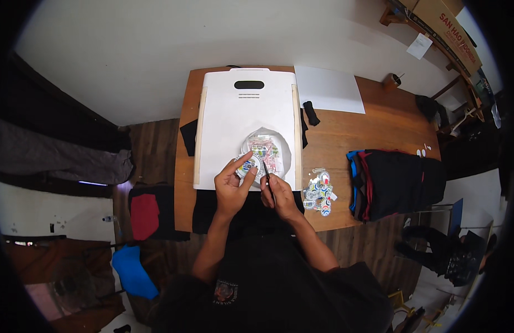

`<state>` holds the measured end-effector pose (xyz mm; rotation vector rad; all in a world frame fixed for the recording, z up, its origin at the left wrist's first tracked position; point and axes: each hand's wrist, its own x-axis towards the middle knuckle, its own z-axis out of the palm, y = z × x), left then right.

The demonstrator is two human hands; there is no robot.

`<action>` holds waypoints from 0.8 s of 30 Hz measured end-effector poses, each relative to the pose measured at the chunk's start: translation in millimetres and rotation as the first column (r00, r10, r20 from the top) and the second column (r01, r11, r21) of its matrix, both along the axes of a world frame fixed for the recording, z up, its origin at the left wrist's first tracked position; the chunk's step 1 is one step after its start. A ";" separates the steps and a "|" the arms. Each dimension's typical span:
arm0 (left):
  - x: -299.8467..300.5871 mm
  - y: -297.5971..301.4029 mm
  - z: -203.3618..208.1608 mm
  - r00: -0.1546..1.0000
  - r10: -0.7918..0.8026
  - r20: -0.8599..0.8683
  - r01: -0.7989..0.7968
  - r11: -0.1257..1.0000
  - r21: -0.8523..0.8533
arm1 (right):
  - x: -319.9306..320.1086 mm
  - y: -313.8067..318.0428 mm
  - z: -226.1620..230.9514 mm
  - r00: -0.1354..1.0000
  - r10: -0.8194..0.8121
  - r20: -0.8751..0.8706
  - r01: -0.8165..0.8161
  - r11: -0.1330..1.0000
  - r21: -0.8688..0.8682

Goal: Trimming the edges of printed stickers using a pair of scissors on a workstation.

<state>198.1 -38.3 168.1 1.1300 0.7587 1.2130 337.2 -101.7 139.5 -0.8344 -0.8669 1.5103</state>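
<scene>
My left hand (pixel 233 182) is closed on a round printed patch (pixel 248 166) with a white rim and blue, green and yellow parts. In my right hand (pixel 280 195) is a slim, dark pointed cutting tool (pixel 267 171), its tip at the patch's right edge; I cannot tell whether it is scissors or a knife. Just beyond both hands, a round whitish container (pixel 287 156) holds paper scraps (pixel 272 150) with red and green print. It rests on a white board (pixel 223 127) with a handle slot. Several similar round cut-out patches (pixel 319 193) lie piled to the right.
Folded black, red and blue garments (pixel 398 183) are stacked on the wooden table (pixel 334 136). A white sheet (pixel 332 91), a rolled black cloth (pixel 311 113) and a brown cup (pixel 391 82) lie toward the back. Another person (pixel 462 258) is at the far right.
</scene>
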 end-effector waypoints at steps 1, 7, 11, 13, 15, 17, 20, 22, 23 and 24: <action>0.3 0.2 -0.1 1.000 -0.002 -0.003 0.002 1.000 -0.006 | 0.3 0.1 -1.1 1.000 0.004 -0.002 -0.004 1.000 -0.001; 2.4 -0.9 1.8 1.000 0.006 -0.007 -0.006 1.000 -0.021 | 0.2 1.2 1.7 1.000 0.005 -0.009 -0.005 1.000 0.004; 2.9 -2.7 2.8 1.000 0.004 -0.009 -0.004 1.000 -0.019 | -0.1 -0.2 1.4 0.999 0.003 -0.035 -0.003 1.000 -0.015; 2.7 -3.1 1.5 1.000 0.002 -0.005 -0.002 1.000 -0.024 | -0.5 -1.4 -0.1 1.000 -0.005 -0.016 0.005 1.000 -0.001; 2.3 -3.4 0.7 1.000 0.000 -0.001 0.000 1.000 -0.028 | -1.3 -2.3 -0.4 1.000 -0.007 -0.026 0.006 1.000 -0.009; 1.8 -3.4 0.7 1.000 -0.001 -0.005 0.001 1.000 0.000 | -2.2 -2.4 -0.8 0.999 -0.008 -0.037 0.007 1.000 -0.017; 2.0 -4.7 4.2 1.000 -0.003 -0.007 0.003 1.000 -0.028 | -3.4 -3.1 -3.4 0.999 -0.017 -0.040 0.016 1.000 -0.012; 1.3 -4.8 4.8 1.000 -0.004 -0.002 0.004 1.000 -0.025 | -4.7 -3.9 -4.8 0.999 -0.025 -0.049 0.025 1.000 -0.007; 0.9 -4.9 5.1 1.000 -0.004 0.002 0.004 1.000 -0.022 | -5.1 -4.2 -3.9 0.998 -0.025 -0.049 0.025 1.000 -0.007; 0.6 -4.9 5.0 1.000 -0.004 0.002 0.004 1.000 -0.021 | -5.4 -4.3 -2.7 0.998 -0.029 -0.052 0.029 1.000 -0.007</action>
